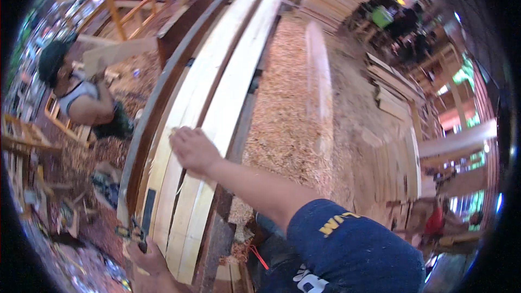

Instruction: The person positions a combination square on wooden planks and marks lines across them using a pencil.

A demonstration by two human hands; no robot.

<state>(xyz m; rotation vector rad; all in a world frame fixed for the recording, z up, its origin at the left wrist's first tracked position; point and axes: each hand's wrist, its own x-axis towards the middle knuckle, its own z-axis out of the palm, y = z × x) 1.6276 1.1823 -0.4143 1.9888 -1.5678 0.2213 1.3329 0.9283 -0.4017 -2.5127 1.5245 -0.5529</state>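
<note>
Your right hand [194, 152] lies on top of two long, pale wooden boards, across the dark gap which runs between them. Its fingers are side by side and slightly bent over the left board [203, 70]; the right board [239, 81] passes under the heel of this hand. I cannot tell if the fingertips pinch something there. Both boards extend away from you, lying side by side, and along their left side runs a grey-edged beam [137, 146].

Your left hand [147, 259] is near the lower edge of the view, beside the near end of the left board. Its fingers are bent close to a small dark tool [135, 234] with yellowish parts, but I cannot tell whether they grip it. Just above this tool, a narrow dark strip [148, 206] lies along the left board.

To the right of the boards, wood shavings [282, 92] form a thick layer, and one pale plank [317, 70] lies there. At the left, a co-worker [84, 97] in a dark cap sits low, near a flat wooden panel [122, 54].
</note>
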